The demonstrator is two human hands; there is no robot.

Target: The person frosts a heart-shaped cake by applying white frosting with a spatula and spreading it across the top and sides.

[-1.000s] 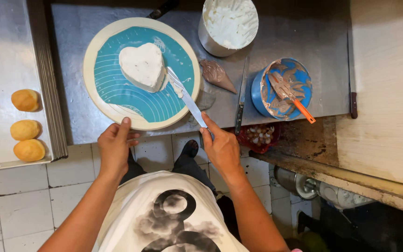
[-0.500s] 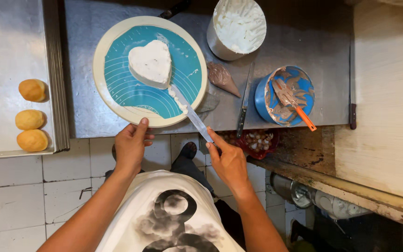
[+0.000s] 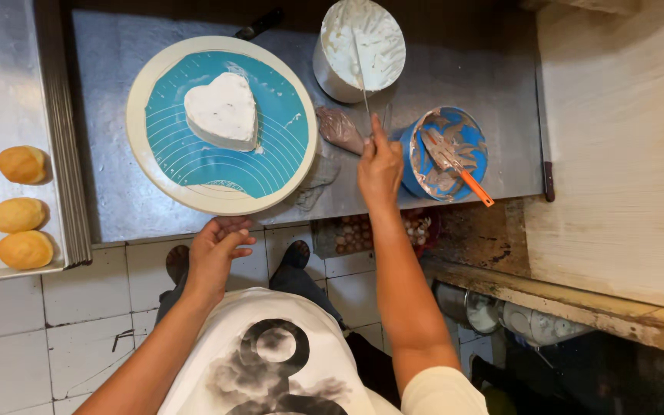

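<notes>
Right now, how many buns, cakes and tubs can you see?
Golden buns on the tray: 3
Heart-shaped white cake: 1
Tubs: 2, one metal tub of white cream, one blue tub
Total: 6

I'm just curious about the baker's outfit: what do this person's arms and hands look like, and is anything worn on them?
Both arms are bare from the short sleeves down, with no gloves, watch or rings visible. The left hand and right hand are uncovered. The shirt is white with a black and grey swirl print, and the right sleeve looks pale cream-white.
</notes>
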